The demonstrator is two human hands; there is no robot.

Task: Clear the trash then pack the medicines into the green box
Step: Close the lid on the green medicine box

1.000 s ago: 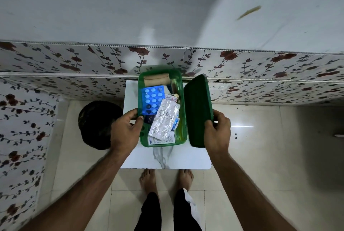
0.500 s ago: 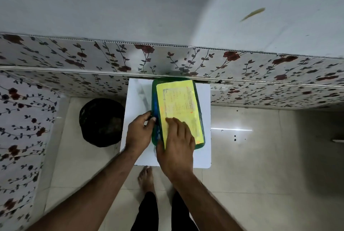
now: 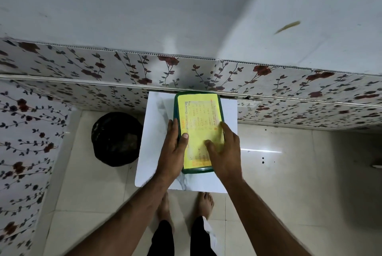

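A: Pressing down w/ both? 
B: Yep. Left hand (image 3: 172, 148) clasps the green box (image 3: 198, 170) at its 9 o'clock edge, thumb on the lid. Right hand (image 3: 224, 150) lies flat, fingers spread, on the yellow label (image 3: 197, 115).
A: Box where?
B: Lid on, atop the white table (image 3: 153, 131). Black bin (image 3: 116, 139) on the floor at table's 9 o'clock.

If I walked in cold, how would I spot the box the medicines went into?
Find the small white table against the flowered wall, right of a black bin on the floor. On it lies the green box, both hands resting on it. Nothing else there has its dark green rim framing a bright yellow printed label.
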